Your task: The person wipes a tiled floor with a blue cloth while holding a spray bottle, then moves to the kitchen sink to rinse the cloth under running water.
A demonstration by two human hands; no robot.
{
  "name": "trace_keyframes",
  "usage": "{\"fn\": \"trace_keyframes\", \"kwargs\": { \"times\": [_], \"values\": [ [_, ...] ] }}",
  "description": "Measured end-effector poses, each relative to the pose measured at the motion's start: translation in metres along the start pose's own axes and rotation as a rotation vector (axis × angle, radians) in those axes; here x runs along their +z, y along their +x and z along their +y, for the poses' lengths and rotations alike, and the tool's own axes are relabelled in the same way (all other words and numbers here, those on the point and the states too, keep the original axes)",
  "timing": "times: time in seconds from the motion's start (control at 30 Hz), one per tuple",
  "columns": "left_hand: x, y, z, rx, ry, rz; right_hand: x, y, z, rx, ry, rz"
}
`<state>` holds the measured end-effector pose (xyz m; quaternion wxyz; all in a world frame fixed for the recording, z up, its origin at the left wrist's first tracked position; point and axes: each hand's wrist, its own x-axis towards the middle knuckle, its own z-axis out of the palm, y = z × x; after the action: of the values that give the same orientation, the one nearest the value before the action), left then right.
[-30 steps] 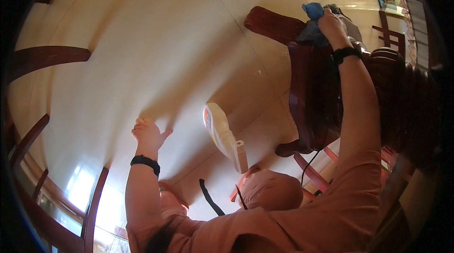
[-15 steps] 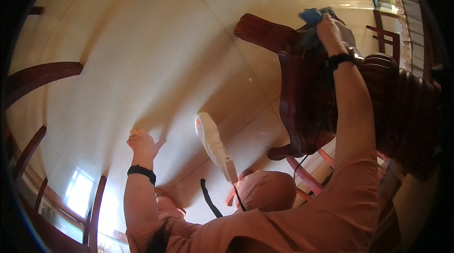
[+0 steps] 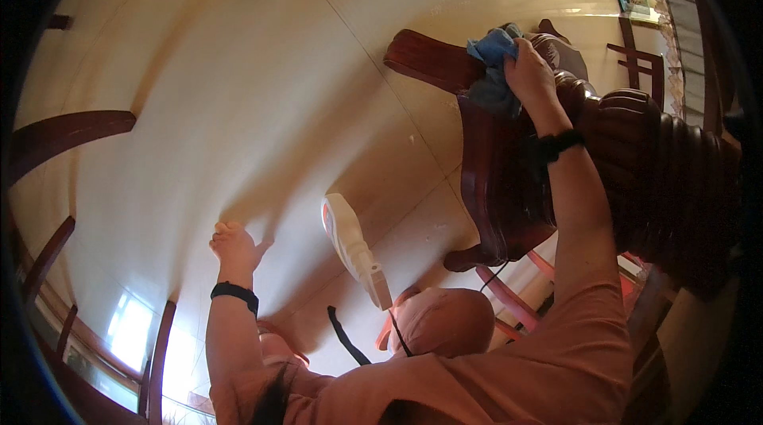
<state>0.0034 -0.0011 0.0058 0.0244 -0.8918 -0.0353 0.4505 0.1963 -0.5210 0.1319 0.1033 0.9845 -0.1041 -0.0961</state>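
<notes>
One blue cloth point(image 3: 494, 47) is gripped in my right hand point(image 3: 531, 79), against the dark red-brown wooden pedestal base point(image 3: 482, 163), just at the inner end of its foot point(image 3: 425, 59). From the cloth that foot's long axis runs left and slightly up, away from the ribbed column point(image 3: 632, 127). Right hand is clearly nearer; my left hand point(image 3: 234, 249) is empty, thumb splayed, well apart at lower left by the floor tiles point(image 3: 310, 107), contact unclear
</notes>
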Motion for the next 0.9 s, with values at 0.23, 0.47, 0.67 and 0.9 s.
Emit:
{"fn": "trace_keyframes", "kwargs": {
  "times": [0.23, 0.47, 0.67, 0.9],
  "values": [
    [0.007, -0.001, -0.004, 0.024, 0.057, 0.045, 0.025, 0.080, 0.049, 0.295, -0.120, -0.029],
    [-0.002, -0.002, -0.001, -0.012, 0.036, -0.053, 0.030, 0.063, 0.058, 0.188, -0.066, 0.017],
    [-0.004, -0.003, 0.002, -0.017, 0.070, -0.027, 0.016, -0.014, 0.006, 0.043, 0.173, 0.068],
    [0.005, -0.001, -0.003, 0.018, 0.068, 0.012, 0.023, -0.084, -0.017, -0.133, 0.195, 0.187]
  ]
}}
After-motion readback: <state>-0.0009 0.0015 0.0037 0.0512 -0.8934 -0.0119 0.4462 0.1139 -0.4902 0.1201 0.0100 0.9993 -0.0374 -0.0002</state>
